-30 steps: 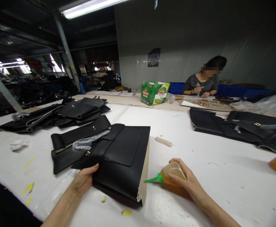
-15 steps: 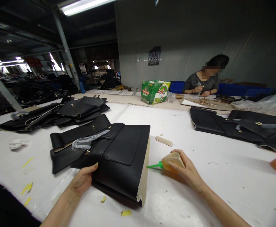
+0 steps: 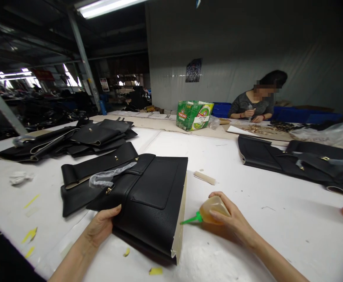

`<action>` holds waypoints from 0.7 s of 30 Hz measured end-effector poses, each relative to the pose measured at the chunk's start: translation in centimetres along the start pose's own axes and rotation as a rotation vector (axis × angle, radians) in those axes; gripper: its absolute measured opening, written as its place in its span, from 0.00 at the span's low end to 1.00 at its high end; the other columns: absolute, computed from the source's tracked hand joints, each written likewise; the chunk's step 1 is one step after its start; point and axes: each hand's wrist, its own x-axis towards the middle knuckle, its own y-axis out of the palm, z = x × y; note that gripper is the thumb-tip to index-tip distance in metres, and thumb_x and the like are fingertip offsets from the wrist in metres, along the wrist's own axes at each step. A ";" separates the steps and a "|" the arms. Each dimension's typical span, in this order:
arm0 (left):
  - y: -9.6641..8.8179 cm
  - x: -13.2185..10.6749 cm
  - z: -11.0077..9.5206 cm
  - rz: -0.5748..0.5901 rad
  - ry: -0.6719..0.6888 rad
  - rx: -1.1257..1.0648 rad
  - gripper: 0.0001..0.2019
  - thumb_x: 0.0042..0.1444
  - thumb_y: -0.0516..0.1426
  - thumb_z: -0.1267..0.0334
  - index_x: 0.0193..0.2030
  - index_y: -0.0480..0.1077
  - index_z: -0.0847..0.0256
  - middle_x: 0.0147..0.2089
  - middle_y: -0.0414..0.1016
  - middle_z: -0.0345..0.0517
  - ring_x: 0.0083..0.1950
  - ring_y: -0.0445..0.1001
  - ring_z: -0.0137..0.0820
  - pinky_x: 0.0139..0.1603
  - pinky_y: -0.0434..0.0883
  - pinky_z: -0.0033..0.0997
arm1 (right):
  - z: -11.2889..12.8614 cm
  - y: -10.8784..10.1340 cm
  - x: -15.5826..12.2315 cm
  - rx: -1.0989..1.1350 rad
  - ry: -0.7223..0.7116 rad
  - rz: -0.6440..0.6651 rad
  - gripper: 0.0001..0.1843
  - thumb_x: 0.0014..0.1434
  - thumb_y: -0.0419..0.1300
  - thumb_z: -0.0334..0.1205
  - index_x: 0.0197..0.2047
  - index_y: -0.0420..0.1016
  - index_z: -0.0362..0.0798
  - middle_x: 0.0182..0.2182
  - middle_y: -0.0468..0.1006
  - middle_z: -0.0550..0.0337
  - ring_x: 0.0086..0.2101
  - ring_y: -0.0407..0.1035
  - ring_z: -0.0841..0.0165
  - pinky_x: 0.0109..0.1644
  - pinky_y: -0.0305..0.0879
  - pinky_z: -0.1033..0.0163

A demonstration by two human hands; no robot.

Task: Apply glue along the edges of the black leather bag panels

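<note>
A black leather bag piece (image 3: pixel 150 192) lies on the white table, its pale inner edge facing right. My left hand (image 3: pixel 102 225) grips its near left side, thumb on top and the other fingers hidden beneath. In my right hand (image 3: pixel 233 219) is a squeeze bottle (image 3: pixel 214 210) of amber liquid, tilted left. Its green nozzle (image 3: pixel 191 218) points at the pale edge, with the tip touching or very close to it. Clear plastic wrap (image 3: pixel 108 176) covers a strap on the bag piece, near gold-coloured metal fittings.
Black leather pieces (image 3: pixel 100 135) are stacked at the left, and more (image 3: pixel 277 156) lie at the right. A small beige roll (image 3: pixel 204 178) rests beyond the bottle. Behind stands a green carton (image 3: pixel 193 115); a person (image 3: pixel 252 103) works at the far right.
My right hand has lowered the bottle slightly, so the nozzle tip has moved down along the pale edge toward me. My left hand still holds the bag piece.
</note>
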 end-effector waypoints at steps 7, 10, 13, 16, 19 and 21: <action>0.0 -0.1 0.1 0.006 -0.004 0.001 0.08 0.49 0.59 0.78 0.31 0.80 0.67 0.33 0.83 0.52 0.37 0.81 0.42 0.47 0.76 0.40 | -0.4 -0.7 2.5 -0.099 -0.086 -0.188 0.24 0.56 0.64 0.52 0.48 0.61 0.51 0.34 0.70 0.62 0.35 0.65 0.62 0.39 0.60 0.60; 0.1 -0.2 0.0 -0.002 -0.004 -0.001 0.08 0.48 0.59 0.79 0.30 0.80 0.67 0.32 0.83 0.51 0.35 0.81 0.41 0.47 0.76 0.40 | -0.9 -1.0 2.6 -0.100 -0.092 -0.204 0.24 0.56 0.64 0.53 0.49 0.61 0.51 0.37 0.70 0.61 0.36 0.65 0.61 0.40 0.60 0.60; 0.1 -0.1 0.0 0.006 -0.016 -0.008 0.09 0.47 0.60 0.79 0.30 0.80 0.66 0.32 0.83 0.50 0.34 0.81 0.41 0.47 0.76 0.41 | -0.9 -0.7 1.7 -0.056 -0.047 -0.058 0.22 0.57 0.63 0.52 0.49 0.61 0.51 0.34 0.71 0.62 0.34 0.67 0.61 0.37 0.62 0.61; 0.1 0.0 0.0 0.002 -0.014 -0.012 0.09 0.48 0.59 0.79 0.30 0.80 0.66 0.32 0.83 0.50 0.34 0.81 0.41 0.46 0.76 0.40 | -1.0 -0.7 1.9 -0.024 -0.034 -0.028 0.22 0.57 0.63 0.51 0.48 0.61 0.51 0.33 0.71 0.62 0.33 0.67 0.62 0.36 0.62 0.62; 0.0 -0.1 0.0 0.009 -0.015 -0.013 0.09 0.48 0.59 0.79 0.31 0.81 0.66 0.32 0.83 0.50 0.35 0.81 0.41 0.46 0.76 0.39 | -1.4 -1.1 3.1 -0.048 -0.073 -0.179 0.24 0.55 0.65 0.51 0.48 0.61 0.51 0.35 0.70 0.63 0.36 0.65 0.62 0.39 0.61 0.62; 0.0 -0.1 0.0 0.015 -0.016 -0.009 0.09 0.48 0.59 0.78 0.31 0.81 0.66 0.33 0.83 0.51 0.37 0.81 0.42 0.47 0.76 0.39 | -1.4 -1.2 3.4 -0.054 -0.079 -0.210 0.24 0.54 0.65 0.51 0.48 0.61 0.51 0.35 0.70 0.63 0.36 0.65 0.62 0.39 0.60 0.62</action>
